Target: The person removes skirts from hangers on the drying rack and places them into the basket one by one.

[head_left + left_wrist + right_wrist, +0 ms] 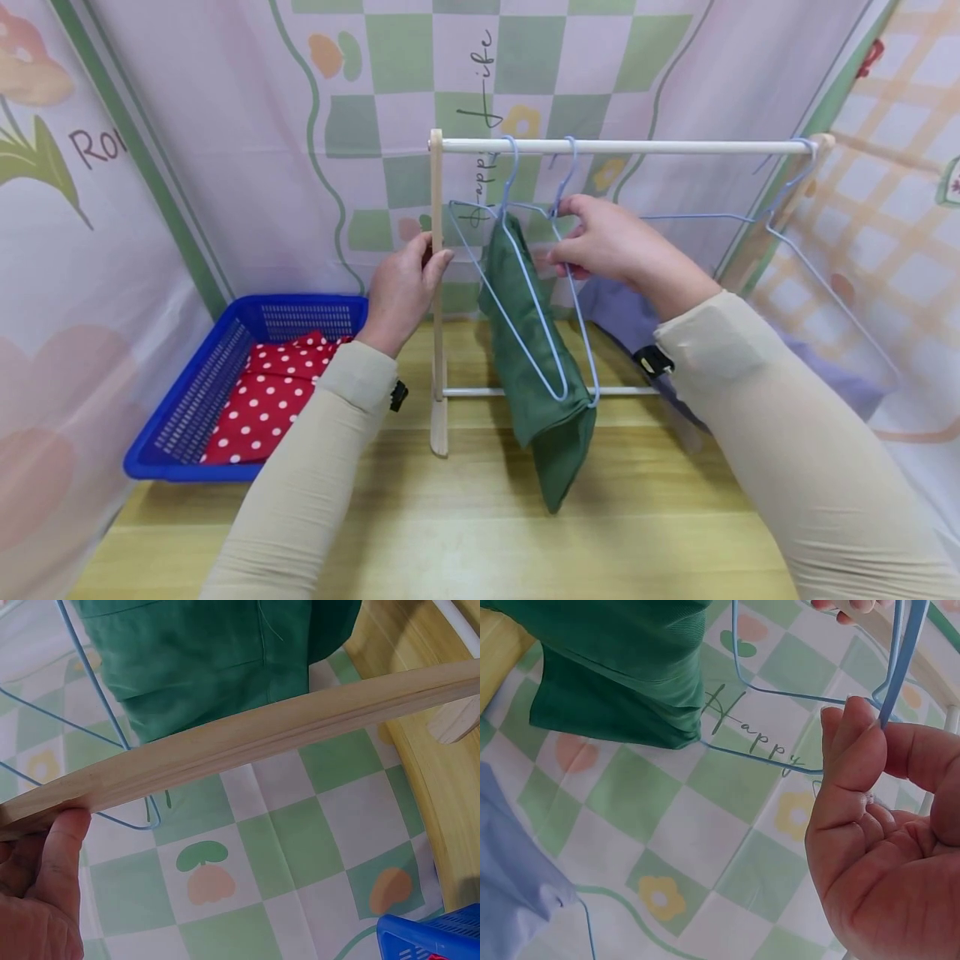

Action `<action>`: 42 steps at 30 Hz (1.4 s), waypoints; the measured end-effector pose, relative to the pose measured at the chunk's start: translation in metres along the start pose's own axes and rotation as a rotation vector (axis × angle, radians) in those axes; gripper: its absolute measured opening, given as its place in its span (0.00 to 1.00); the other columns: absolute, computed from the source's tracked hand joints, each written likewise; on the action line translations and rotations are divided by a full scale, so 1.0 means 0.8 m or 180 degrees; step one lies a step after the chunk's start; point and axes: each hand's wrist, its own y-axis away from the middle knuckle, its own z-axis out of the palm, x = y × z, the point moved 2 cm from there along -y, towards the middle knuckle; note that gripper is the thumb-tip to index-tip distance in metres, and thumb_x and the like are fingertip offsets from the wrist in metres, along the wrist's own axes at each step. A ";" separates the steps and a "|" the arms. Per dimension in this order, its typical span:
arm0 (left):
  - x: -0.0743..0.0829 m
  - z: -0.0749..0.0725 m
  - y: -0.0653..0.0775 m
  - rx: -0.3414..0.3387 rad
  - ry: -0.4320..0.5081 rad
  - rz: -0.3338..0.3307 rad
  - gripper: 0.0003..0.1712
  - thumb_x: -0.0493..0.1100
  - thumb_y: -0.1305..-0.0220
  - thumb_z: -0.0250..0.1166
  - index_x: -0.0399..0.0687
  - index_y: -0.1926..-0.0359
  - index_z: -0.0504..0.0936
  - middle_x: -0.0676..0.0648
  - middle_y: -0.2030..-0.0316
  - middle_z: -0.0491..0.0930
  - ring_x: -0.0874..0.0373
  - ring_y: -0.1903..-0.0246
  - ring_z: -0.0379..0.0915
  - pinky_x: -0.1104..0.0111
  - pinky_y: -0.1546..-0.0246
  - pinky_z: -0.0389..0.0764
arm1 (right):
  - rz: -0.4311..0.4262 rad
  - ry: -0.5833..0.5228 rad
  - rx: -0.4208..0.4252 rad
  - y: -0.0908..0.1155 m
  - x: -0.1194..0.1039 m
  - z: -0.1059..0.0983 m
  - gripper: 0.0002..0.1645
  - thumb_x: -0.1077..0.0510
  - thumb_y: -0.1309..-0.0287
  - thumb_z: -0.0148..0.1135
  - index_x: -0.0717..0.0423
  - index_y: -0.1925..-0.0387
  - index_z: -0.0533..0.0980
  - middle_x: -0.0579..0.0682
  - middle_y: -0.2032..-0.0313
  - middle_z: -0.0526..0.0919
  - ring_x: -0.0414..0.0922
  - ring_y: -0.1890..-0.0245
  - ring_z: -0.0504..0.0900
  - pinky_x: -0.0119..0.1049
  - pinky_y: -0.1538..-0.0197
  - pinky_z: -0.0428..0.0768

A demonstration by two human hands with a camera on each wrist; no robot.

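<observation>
My left hand (401, 292) grips the upright wooden post (438, 333) of a small clothes rack between thumb and fingers. In the left wrist view, the thumb presses along the edge of that post (225, 742). My right hand (611, 237) pinches a blue wire hanger (581, 333) just under its hook, which is over the white rail (675, 147). A folded green cloth (517, 333) hangs from this hanger. Another blue hanger (472, 250) hangs closer to the post, in front of the cloth. The right wrist view shows thumb and fingertips together on the wire (900, 671).
A blue basket (172, 400) holding red polka-dot cloth (270, 392) stands on the wooden table (420, 517) at left. Further right on the rail hangs another blue hanger (832, 292) with a lavender garment (847, 379), partly behind my right arm. Patterned curtains (405, 50) surround the table.
</observation>
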 end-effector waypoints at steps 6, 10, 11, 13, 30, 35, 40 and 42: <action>0.001 0.001 0.000 -0.0001 -0.0003 -0.0010 0.20 0.54 0.20 0.58 0.44 0.44 0.81 0.46 0.65 0.83 0.52 0.70 0.78 0.61 0.68 0.82 | 0.0003 0.0142 0.0018 0.000 -0.004 0.001 0.40 0.57 0.33 0.66 0.62 0.26 0.60 0.47 0.72 0.87 0.40 0.71 0.82 0.33 0.62 0.78; 0.002 0.002 -0.001 -0.0011 0.0009 -0.0012 0.20 0.55 0.20 0.57 0.44 0.44 0.81 0.46 0.66 0.83 0.53 0.70 0.78 0.61 0.68 0.82 | 0.0001 0.0217 0.0039 -0.004 -0.007 0.000 0.37 0.57 0.33 0.64 0.63 0.28 0.63 0.48 0.70 0.88 0.40 0.70 0.84 0.33 0.60 0.79; 0.002 0.002 -0.001 -0.0017 0.0014 -0.0017 0.20 0.55 0.20 0.57 0.45 0.44 0.81 0.47 0.65 0.83 0.53 0.70 0.78 0.62 0.68 0.82 | -0.0008 0.0247 0.0059 -0.004 -0.008 -0.001 0.35 0.57 0.33 0.63 0.63 0.29 0.65 0.48 0.70 0.88 0.40 0.70 0.84 0.34 0.60 0.80; 0.002 0.002 -0.001 -0.0022 0.0031 -0.0016 0.21 0.55 0.20 0.57 0.45 0.44 0.81 0.47 0.65 0.83 0.53 0.69 0.78 0.62 0.67 0.82 | -0.0057 0.0344 0.0128 -0.006 -0.009 -0.002 0.29 0.57 0.34 0.60 0.64 0.35 0.69 0.48 0.71 0.88 0.41 0.70 0.85 0.35 0.58 0.80; 0.003 0.002 -0.001 -0.0056 0.0097 -0.0110 0.21 0.55 0.20 0.57 0.43 0.45 0.81 0.46 0.64 0.82 0.53 0.69 0.77 0.62 0.68 0.82 | -0.0263 0.0938 0.0745 -0.022 -0.013 0.009 0.19 0.52 0.22 0.48 0.60 0.59 0.80 0.52 0.66 0.90 0.48 0.66 0.85 0.42 0.57 0.76; 0.000 0.002 0.004 0.0017 0.0211 -0.0103 0.20 0.54 0.20 0.57 0.42 0.46 0.81 0.46 0.66 0.80 0.53 0.70 0.75 0.62 0.70 0.79 | -0.0243 0.0994 0.0755 -0.024 -0.013 0.011 0.19 0.52 0.21 0.47 0.59 0.60 0.79 0.51 0.66 0.90 0.51 0.61 0.84 0.45 0.54 0.74; -0.004 0.006 0.012 0.0093 0.0437 -0.0210 0.23 0.53 0.20 0.58 0.41 0.37 0.79 0.45 0.57 0.84 0.55 0.63 0.79 0.63 0.63 0.84 | -0.0213 0.0984 0.0757 -0.025 -0.012 0.012 0.17 0.53 0.22 0.46 0.59 0.59 0.78 0.51 0.67 0.89 0.51 0.61 0.84 0.44 0.54 0.74; -0.006 0.008 0.017 0.0096 0.0540 -0.0266 0.25 0.52 0.20 0.58 0.41 0.33 0.77 0.44 0.52 0.85 0.56 0.57 0.81 0.63 0.57 0.86 | -0.0207 0.0985 0.0748 -0.025 -0.012 0.012 0.17 0.53 0.22 0.46 0.59 0.59 0.77 0.51 0.67 0.89 0.51 0.61 0.85 0.45 0.54 0.75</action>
